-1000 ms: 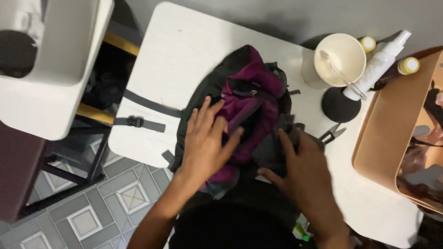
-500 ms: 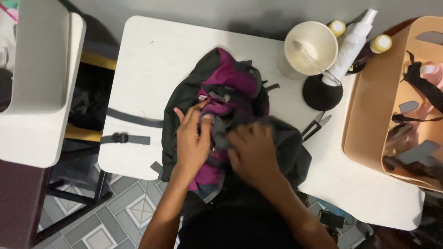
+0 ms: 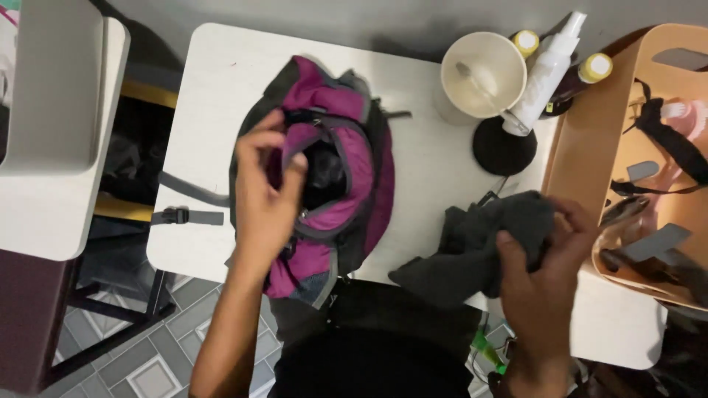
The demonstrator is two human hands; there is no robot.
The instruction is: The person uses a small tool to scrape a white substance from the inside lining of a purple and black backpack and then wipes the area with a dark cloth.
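Backpack [image 3: 335,177], purple and grey, lies on the white desk [image 3: 428,169] with its lower end over the near edge. Left hand [image 3: 269,188] grips the rim of its open pocket. Right hand [image 3: 546,265] is closed around a dark grey cloth [image 3: 472,250] at the near edge, just beside the tan bin [image 3: 582,147]. Bare desk separates backpack and cloth.

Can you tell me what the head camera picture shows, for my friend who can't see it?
A person's left hand holds open a purple and grey backpack on a white table, while the right hand grips a dark grey cloth beside it.
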